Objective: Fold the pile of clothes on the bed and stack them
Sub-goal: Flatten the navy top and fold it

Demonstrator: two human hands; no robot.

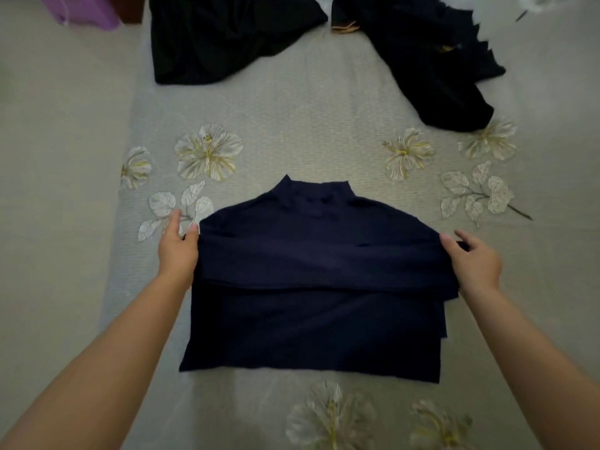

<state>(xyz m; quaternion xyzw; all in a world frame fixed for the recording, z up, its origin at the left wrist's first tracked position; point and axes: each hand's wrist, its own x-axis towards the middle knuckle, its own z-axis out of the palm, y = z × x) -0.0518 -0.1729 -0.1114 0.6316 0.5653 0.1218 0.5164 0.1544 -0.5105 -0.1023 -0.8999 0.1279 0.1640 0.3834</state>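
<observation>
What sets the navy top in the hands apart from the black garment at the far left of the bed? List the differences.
1. The navy high-neck top lies flat and partly folded; the black garment lies rumpled and unfolded.
2. The left hand and right hand pinch the navy top's side edges; nothing touches the black garment.
3. The navy top is near the person; the black garment lies at the far end.
Both are dark and rest on the floral bedspread.

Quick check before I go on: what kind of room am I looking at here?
Most likely a bedroom: a bed with a flower-embroidered bedspread, a navy top being folded on it, and dark clothes heaped further back.
</observation>
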